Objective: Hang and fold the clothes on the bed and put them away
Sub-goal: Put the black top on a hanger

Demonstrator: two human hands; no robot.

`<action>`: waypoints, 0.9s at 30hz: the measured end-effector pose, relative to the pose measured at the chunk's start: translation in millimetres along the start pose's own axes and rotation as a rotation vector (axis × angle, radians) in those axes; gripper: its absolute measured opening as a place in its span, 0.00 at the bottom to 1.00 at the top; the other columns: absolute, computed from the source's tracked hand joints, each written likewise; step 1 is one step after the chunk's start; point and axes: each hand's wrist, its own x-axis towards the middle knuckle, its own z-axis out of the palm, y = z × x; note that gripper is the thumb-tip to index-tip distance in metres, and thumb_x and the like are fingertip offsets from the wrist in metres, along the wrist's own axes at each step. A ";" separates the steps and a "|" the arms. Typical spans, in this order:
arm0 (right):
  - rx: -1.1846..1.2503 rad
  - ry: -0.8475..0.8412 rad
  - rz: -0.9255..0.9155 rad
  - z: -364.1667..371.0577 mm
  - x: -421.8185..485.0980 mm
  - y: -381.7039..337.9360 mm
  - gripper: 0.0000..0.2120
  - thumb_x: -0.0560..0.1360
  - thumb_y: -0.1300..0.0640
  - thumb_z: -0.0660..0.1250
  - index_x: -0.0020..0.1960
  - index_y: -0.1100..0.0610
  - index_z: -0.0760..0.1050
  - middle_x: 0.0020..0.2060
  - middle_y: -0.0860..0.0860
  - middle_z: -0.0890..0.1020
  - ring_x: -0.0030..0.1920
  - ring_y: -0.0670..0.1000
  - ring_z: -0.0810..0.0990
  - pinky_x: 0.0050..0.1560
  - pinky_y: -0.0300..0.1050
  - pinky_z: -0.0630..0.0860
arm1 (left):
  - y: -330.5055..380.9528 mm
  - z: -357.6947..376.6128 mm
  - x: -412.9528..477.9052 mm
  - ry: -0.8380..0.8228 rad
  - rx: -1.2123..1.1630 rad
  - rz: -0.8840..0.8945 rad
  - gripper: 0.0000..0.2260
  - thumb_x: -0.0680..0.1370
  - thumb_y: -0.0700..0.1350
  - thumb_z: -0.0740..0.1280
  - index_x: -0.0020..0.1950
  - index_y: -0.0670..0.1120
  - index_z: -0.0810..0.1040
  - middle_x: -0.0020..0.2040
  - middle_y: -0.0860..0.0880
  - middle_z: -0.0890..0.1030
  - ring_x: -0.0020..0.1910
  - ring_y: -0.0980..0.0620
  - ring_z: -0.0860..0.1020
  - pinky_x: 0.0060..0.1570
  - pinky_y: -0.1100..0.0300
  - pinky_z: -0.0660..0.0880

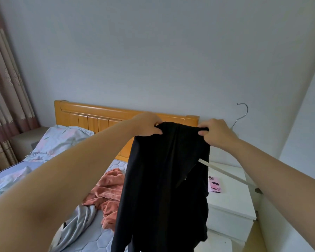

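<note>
head view: the only view; it looks over both forearms at a bed and a wall
left hand (pixel 148 126): raised, fingers curled, pinches the top edge of the black top on its left side
right hand (pixel 216 133): raised, level with the left, fingers curled, grips the top edge of the black top on its right side
black top (pixel 162 182): held up in the air between both hands, hangs straight down in folds, in front of the bed's right edge and the nightstand; its bottom runs out of frame
hanger (pixel 229 174): metal hook sticks up just right of the right hand and its wire runs down behind that hand; a pale bar comes out from under the black top and slants down to the right; the rest is hidden by cloth, and which hand holds it cannot be told
bed (pixel 98 115): orange wooden headboard against the wall, quilted mattress with a hexagon pattern
pillow (pixel 62 140): pale floral, at the head of the bed, left side
orange cloth (pixel 107 193): crumpled on the mattress, just left of the hanging black top
grey cloth (pixel 78 226): crumpled on the mattress, touching the near edge of the orange cloth
nightstand (pixel 231 208): white, right of the bed, partly behind the black top
phone (pixel 215 184): pink case, lies flat on the nightstand top, near its left edge
curtain (pixel 5 79): striped beige and pink, far left
wall (pixel 153 51): plain pale grey, fills the upper half
</note>
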 end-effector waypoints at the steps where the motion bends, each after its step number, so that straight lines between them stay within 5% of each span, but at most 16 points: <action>1: -0.005 -0.003 0.004 -0.8 -0.9 0.4 0.07 0.77 0.58 0.64 0.50 0.50 0.80 0.43 0.50 0.79 0.50 0.54 0.76 0.55 0.53 0.75 | -0.5 1.7 -2.1 0.004 0.011 -0.012 0.11 0.78 0.51 0.66 0.52 0.43 0.79 0.44 0.49 0.77 0.47 0.47 0.75 0.48 0.55 0.73; 7: -0.035 0.049 -0.015 -2.0 -8.1 -7.3 0.10 0.78 0.57 0.63 0.57 0.49 0.78 0.43 0.47 0.76 0.54 0.55 0.75 0.56 0.54 0.75 | 8.1 6.7 -11.3 0.025 -0.285 -0.064 0.17 0.82 0.52 0.59 0.37 0.45 0.68 0.32 0.51 0.67 0.32 0.53 0.67 0.33 0.60 0.62; 14: -0.143 -0.013 -0.110 -14.1 -9.4 -16.0 0.13 0.80 0.57 0.61 0.62 0.50 0.76 0.46 0.47 0.73 0.60 0.57 0.69 0.52 0.46 0.67 | 20.8 2.4 -16.8 0.021 -0.255 -0.075 0.17 0.82 0.47 0.59 0.34 0.45 0.65 0.31 0.50 0.66 0.31 0.53 0.65 0.32 0.59 0.62; 19: -0.236 -0.028 -0.163 -23.3 -16.9 -32.9 0.13 0.80 0.58 0.59 0.62 0.50 0.75 0.39 0.44 0.68 0.61 0.56 0.68 0.46 0.41 0.58 | 33.8 -1.5 -14.9 0.036 -0.194 -0.014 0.17 0.82 0.47 0.60 0.33 0.46 0.65 0.32 0.50 0.68 0.31 0.55 0.67 0.32 0.60 0.62; 24: -0.265 -0.071 -0.211 -21.7 -20.7 -48.1 0.11 0.80 0.57 0.60 0.60 0.52 0.76 0.43 0.48 0.74 0.58 0.54 0.72 0.48 0.40 0.58 | 45.8 0.8 -13.4 0.087 -0.174 0.025 0.18 0.81 0.48 0.61 0.32 0.47 0.65 0.30 0.51 0.67 0.29 0.57 0.65 0.30 0.62 0.59; 27: -0.114 -0.117 -0.269 -17.2 -15.1 -46.7 0.09 0.79 0.56 0.62 0.45 0.51 0.79 0.34 0.44 0.74 0.40 0.47 0.74 0.45 0.42 0.64 | 41.8 3.7 -11.1 0.084 -0.235 0.008 0.15 0.79 0.49 0.64 0.34 0.46 0.72 0.30 0.52 0.70 0.30 0.56 0.68 0.31 0.62 0.63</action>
